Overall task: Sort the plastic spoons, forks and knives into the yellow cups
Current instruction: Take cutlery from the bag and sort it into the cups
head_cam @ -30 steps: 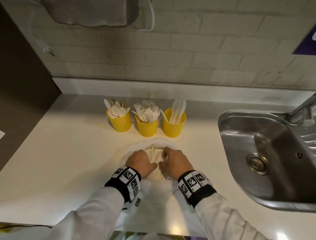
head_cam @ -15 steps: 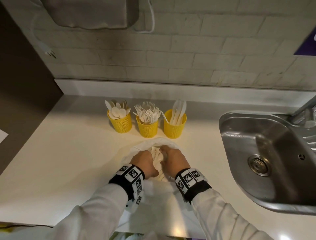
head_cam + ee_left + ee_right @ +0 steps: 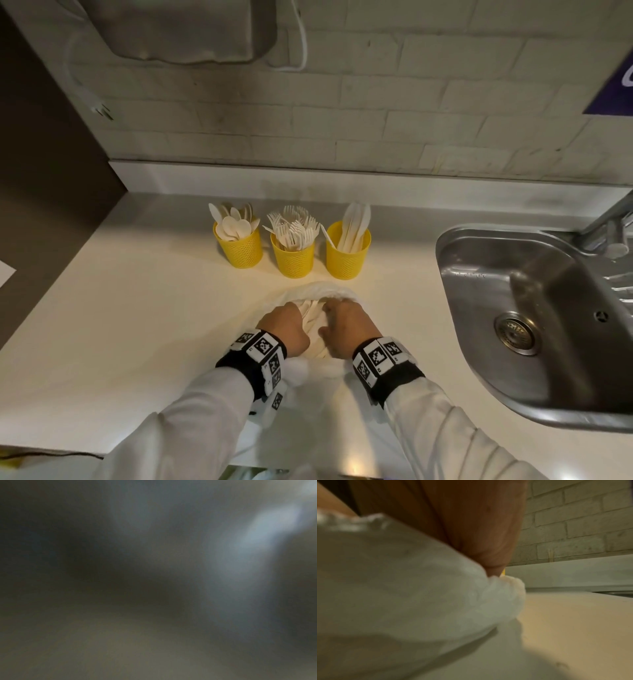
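**Both hands in the bag of cutlery**

I see my left hand point(image 3: 286, 327) and right hand point(image 3: 346, 330) side by side, knuckles up, wrists low on the counter point(image 3: 137, 325), both sunk into the mouth of a thin white plastic bag point(image 3: 318, 291). Between them lies a loose bundle of cutlery point(image 3: 310, 317). The fingers curl down out of sight, so I cannot tell whether either hand grips a piece or just the bag. The right wrist view shows crumpled film against my palm; the left wrist view is dark blur.

I judge the pieces light, stiff, smooth and prone to tangling, fork tines especially. I would pinch 1 by its handle, mid-length, and draw it out along its axis. The bag is soft and slippery and will likely drag along unless the other hand pins it.

Just beyond my hands stand 3 yellow cups: the spoon cup point(image 3: 239, 248) beyond the left hand, the fork cup point(image 3: 293, 257) straight ahead, the knife cup point(image 3: 347, 255) beyond the right.
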### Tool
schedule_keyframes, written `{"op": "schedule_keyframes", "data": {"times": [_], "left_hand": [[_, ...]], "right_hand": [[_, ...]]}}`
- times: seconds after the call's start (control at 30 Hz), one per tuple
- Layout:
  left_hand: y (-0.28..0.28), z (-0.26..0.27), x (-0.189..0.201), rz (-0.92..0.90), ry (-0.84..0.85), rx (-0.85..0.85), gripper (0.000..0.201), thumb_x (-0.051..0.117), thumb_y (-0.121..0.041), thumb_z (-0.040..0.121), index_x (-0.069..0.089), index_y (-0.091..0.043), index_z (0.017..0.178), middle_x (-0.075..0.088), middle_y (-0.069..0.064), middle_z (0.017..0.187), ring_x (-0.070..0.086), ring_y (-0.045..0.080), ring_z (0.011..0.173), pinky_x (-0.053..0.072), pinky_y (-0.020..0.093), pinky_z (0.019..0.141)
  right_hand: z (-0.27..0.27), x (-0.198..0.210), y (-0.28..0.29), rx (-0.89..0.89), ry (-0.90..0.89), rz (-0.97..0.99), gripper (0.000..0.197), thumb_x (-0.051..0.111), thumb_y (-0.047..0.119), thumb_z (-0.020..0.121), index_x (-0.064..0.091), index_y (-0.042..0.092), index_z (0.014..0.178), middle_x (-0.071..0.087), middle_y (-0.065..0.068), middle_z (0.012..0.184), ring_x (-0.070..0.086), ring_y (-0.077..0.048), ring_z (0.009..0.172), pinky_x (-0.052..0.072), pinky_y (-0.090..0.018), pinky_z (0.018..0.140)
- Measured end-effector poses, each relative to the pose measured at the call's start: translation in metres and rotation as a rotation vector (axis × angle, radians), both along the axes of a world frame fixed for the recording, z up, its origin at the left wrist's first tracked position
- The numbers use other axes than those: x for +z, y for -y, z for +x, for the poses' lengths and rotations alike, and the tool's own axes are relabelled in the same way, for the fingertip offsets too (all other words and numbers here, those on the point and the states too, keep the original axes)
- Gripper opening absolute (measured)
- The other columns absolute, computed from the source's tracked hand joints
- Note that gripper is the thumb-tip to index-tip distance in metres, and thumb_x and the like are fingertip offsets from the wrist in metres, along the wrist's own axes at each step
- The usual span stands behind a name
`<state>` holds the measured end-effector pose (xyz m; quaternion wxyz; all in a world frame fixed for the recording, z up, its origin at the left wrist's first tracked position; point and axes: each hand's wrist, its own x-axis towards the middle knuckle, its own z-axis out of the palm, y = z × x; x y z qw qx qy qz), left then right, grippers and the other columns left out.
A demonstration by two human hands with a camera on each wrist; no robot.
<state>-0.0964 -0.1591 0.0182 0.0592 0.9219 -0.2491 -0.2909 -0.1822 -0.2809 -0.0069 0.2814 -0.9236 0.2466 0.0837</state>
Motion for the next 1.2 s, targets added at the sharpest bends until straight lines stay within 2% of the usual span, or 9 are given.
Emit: {"op": "schedule_keyframes", "data": {"times": [0.2, 0.37, 0.5, 0.57, 0.73, 0.87, 0.93, 1.03, 1.2], "left_hand": [[-0.008, 0.003, 0.003, -0.083, -0.086, 0.023, 0.055, 0.057, -0.021, 0.084, 0.042, -0.011, 0.136, 0.062, 0.012, 0.128, 0.061, 0.033, 0.115, 0.052, 0.04, 0.093], [-0.017, 0.006, 0.004, -0.094, -0.024, -0.073, 0.049, 0.066, -0.038, 0.079, 0.056, -0.014, 0.12, 0.066, 0.008, 0.121, 0.064, 0.03, 0.108, 0.054, 0.038, 0.09], [-0.024, 0.009, 0.004, -0.158, -0.065, -0.121, 0.039, 0.063, -0.033, 0.087, 0.06, -0.014, 0.122, 0.067, 0.006, 0.12, 0.065, 0.029, 0.109, 0.053, 0.037, 0.092], [-0.026, 0.008, 0.003, -0.188, -0.111, -0.175, 0.037, 0.061, -0.028, 0.092, 0.056, -0.013, 0.126, 0.062, 0.007, 0.122, 0.061, 0.028, 0.113, 0.05, 0.037, 0.095], [-0.027, 0.005, 0.004, -0.206, -0.063, -0.278, 0.033, 0.058, -0.028, 0.094, 0.048, -0.013, 0.121, 0.043, 0.003, 0.112, 0.052, 0.029, 0.108, 0.045, 0.042, 0.095], [-0.025, 0.003, 0.009, -0.286, -0.084, -0.255, 0.041, 0.057, -0.032, 0.095, 0.045, -0.019, 0.131, 0.059, 0.008, 0.129, 0.059, 0.031, 0.116, 0.05, 0.042, 0.098], [-0.02, 0.001, 0.013, -0.338, -0.056, -0.234, 0.045, 0.057, -0.04, 0.097, 0.041, -0.024, 0.136, 0.065, 0.008, 0.125, 0.064, 0.031, 0.11, 0.053, 0.041, 0.092], [-0.01, -0.004, 0.018, -0.433, 0.014, -0.2, 0.064, 0.065, -0.047, 0.094, 0.038, -0.026, 0.148, 0.07, 0.008, 0.115, 0.067, 0.028, 0.104, 0.052, 0.036, 0.082], [0.0, -0.006, 0.029, -0.677, -0.073, -0.105, 0.059, 0.077, -0.036, 0.086, 0.051, -0.025, 0.137, 0.07, -0.007, 0.114, 0.066, 0.016, 0.107, 0.052, 0.032, 0.086]], "right_hand": [[-0.001, 0.011, 0.001, -0.049, -0.01, 0.063, 0.047, 0.063, 0.032, 0.094, 0.05, 0.018, 0.137, 0.06, -0.008, 0.135, 0.059, -0.028, 0.123, 0.051, -0.037, 0.101], [-0.003, 0.02, 0.008, -0.158, 0.048, 0.278, 0.038, 0.052, 0.029, 0.095, 0.056, 0.019, 0.132, 0.069, -0.013, 0.122, 0.071, -0.033, 0.1, 0.06, -0.042, 0.09], [-0.005, 0.029, 0.015, -0.385, 0.114, 0.509, 0.028, 0.042, 0.023, 0.098, 0.059, 0.008, 0.114, 0.071, -0.017, 0.09, 0.068, -0.027, 0.057, 0.057, -0.035, 0.055], [-0.005, 0.034, 0.017, -0.531, 0.172, 0.694, 0.031, 0.04, 0.025, 0.094, 0.058, 0.0, 0.1, 0.065, -0.02, 0.075, 0.062, -0.03, 0.048, 0.05, -0.036, 0.051], [-0.001, 0.05, 0.02, -0.574, 0.225, 0.94, 0.038, 0.04, 0.035, 0.098, 0.066, 0.009, 0.108, 0.065, -0.02, 0.087, 0.063, -0.035, 0.077, 0.055, -0.044, 0.063], [0.008, 0.067, 0.016, -0.524, 0.325, 0.776, 0.045, 0.037, 0.039, 0.097, 0.072, 0.013, 0.105, 0.073, -0.017, 0.106, 0.068, -0.033, 0.101, 0.06, -0.052, 0.087], [0.012, 0.076, 0.007, -0.419, 0.314, 0.64, 0.051, 0.034, 0.047, 0.099, 0.072, 0.013, 0.107, 0.073, -0.012, 0.111, 0.066, -0.031, 0.105, 0.054, -0.048, 0.097], [0.014, 0.085, -0.004, -0.344, 0.356, 0.593, 0.045, 0.036, 0.036, 0.109, 0.071, 0.01, 0.108, 0.072, -0.009, 0.112, 0.063, -0.025, 0.105, 0.045, -0.037, 0.095], [0.012, 0.1, -0.005, -0.266, 0.458, 0.572, 0.038, 0.041, 0.037, 0.108, 0.065, 0.008, 0.108, 0.069, -0.009, 0.1, 0.063, -0.022, 0.096, 0.045, -0.038, 0.088]]}}
